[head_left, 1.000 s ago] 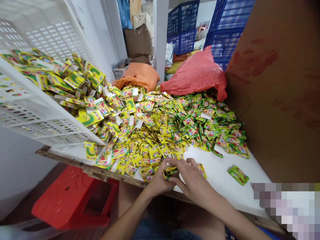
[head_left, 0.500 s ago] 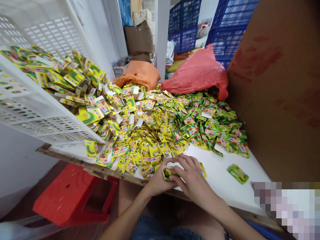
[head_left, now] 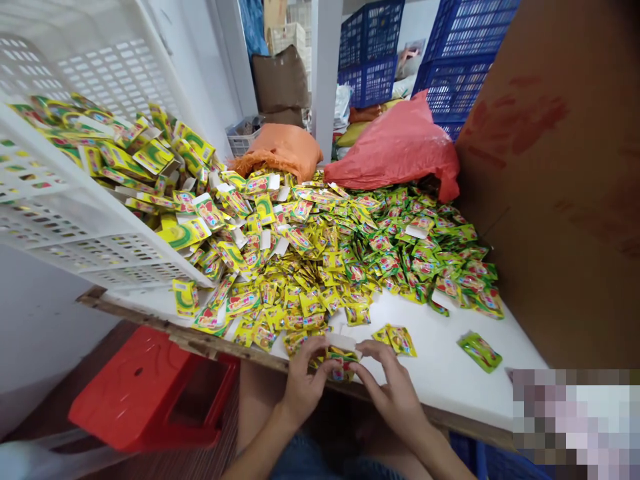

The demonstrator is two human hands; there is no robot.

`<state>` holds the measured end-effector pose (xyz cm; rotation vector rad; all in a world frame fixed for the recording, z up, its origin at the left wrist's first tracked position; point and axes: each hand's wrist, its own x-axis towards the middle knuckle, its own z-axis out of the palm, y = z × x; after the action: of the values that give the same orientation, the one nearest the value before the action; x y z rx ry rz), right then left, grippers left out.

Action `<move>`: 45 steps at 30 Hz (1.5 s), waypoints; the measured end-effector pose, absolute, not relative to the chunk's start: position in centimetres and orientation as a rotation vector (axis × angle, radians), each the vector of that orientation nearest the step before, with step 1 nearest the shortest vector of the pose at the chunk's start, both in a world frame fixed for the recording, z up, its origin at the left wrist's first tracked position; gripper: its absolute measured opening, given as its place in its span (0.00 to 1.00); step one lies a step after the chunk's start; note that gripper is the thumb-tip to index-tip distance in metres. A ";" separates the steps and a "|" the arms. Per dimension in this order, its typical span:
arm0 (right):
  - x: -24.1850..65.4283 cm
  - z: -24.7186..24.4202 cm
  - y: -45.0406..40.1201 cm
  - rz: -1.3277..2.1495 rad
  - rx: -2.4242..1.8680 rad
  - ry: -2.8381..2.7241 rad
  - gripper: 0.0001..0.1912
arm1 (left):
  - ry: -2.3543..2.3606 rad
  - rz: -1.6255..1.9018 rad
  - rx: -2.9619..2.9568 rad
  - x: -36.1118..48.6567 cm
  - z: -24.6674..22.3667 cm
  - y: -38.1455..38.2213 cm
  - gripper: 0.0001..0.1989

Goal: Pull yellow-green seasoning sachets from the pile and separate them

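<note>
Small printed carton (head_left: 341,369), white flap (head_left: 341,343) up, over front edge of white table (head_left: 437,343); left hand (head_left: 304,381) pinches left end, right hand (head_left: 393,383) pinches right. Yellow sachets (head_left: 311,303) piled just beyond; green sachet (head_left: 480,352) apart at right.

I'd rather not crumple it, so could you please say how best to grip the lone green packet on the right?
Probably pinch the green packet across its long edges, right hand coming from above: it lies flat on the white tabletop, apart from the pile.
</note>
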<state>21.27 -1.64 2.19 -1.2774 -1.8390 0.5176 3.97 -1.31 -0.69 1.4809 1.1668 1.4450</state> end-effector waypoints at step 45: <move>19.9 2.1 -2.7 0.545 -1.163 -1.746 0.09 | 1.001 1.321 1.610 3.0 1.8 -0.9 0.09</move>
<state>19.89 -2.70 2.15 -1.1632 -1.7459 0.5447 2.98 -0.95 1.79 1.6095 1.0007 1.3214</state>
